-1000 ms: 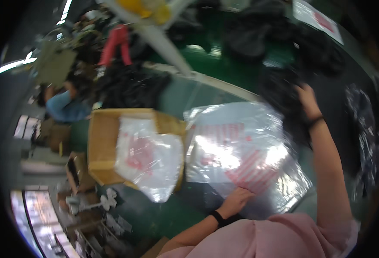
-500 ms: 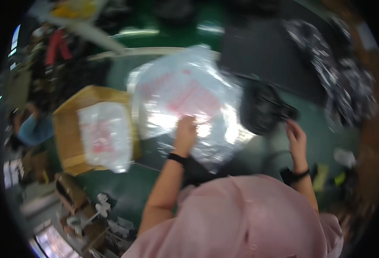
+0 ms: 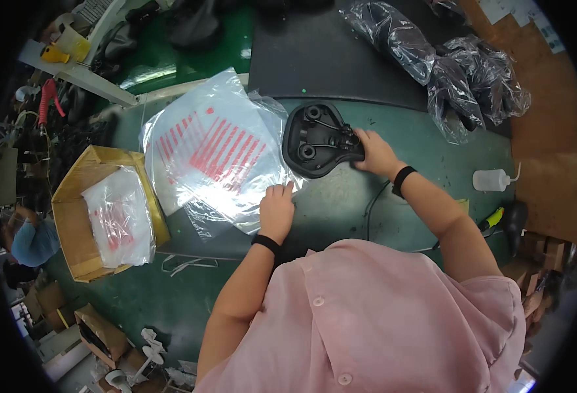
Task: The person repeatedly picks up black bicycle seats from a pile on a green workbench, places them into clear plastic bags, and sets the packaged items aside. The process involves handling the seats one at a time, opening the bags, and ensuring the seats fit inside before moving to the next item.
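A black bicycle saddle (image 3: 319,140) lies upside down on the green worktop, its springs and clamp showing. My right hand (image 3: 377,154) is closed around its narrow nose, from the right. To the left, flat clear plastic bags (image 3: 220,147) with red print lie in a loose stack, their right edge next to the saddle. My left hand (image 3: 277,213) is at the near right edge of the stack, its thumb and fingers drawn together on the plastic of a bag.
An open cardboard box (image 3: 72,229) with more printed bags stands at the left. Several plastic-wrapped saddles (image 3: 455,85) lie at the back right by a black mat (image 3: 334,59). A white squeeze bottle (image 3: 491,180) lies at the right. More saddles (image 3: 193,26) rest beyond the bench's far edge.
The whole view has shifted and turned sharp. My right hand has gone from the saddle's tip to a fuller grip around its nose. My left hand has drawn back from the bags' middle to their near edge.
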`<state>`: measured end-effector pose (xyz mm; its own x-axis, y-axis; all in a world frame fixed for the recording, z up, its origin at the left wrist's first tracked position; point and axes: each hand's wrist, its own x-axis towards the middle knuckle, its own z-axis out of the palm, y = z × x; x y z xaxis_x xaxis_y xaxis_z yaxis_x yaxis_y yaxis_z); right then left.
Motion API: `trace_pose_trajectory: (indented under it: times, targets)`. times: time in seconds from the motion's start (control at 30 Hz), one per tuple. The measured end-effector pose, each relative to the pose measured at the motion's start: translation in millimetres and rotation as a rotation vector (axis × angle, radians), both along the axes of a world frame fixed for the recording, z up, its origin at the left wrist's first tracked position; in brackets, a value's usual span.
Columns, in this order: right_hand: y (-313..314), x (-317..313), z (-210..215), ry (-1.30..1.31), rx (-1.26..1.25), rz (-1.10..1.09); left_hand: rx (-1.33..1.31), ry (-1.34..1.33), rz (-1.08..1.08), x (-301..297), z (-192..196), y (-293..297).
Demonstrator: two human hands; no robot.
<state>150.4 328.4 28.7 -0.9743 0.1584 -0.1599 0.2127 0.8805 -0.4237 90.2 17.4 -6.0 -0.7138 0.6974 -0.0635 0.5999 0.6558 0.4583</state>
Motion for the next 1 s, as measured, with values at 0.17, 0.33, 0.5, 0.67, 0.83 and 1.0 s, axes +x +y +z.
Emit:
trace_pose_trajectory:
  times: [0.17, 0.33, 0.5, 0.67, 0.83, 1.0]
  targets:
    - [-34.6, 19.3, 27.5, -0.215, -1.258, -0.219, -0.009, -0.244, 0.069, -24.3, 1.6, -12.0]
    - [-89.9, 59.0, 54.3, -0.168, -2.563, -0.035, 0.066, 0.098, 0.006, 9.9, 21.1, 7.0]
    - [-111.5, 81.4, 68.8, -0.147, -2.798, 0.171, 0.037, 0.034, 0.007, -4.4, -4.9, 10.8]
    - [-96.3, 105.1, 100.5, -0.119, -2.261, -0.168, 0.394, -0.681, 0.394, -34.9, -5.4, -14.9]
    - [-68.0, 117.4, 75.2, 0.208, -0.496, -0.459, 0.616, -1.017, 0.610, -45.5, 30.0, -31.6]
    - [-67.4, 125.1, 38.9, 0.023, -0.355, -0.489, 0.644, -1.088, 0.593, -54.0, 11.5, -49.0]
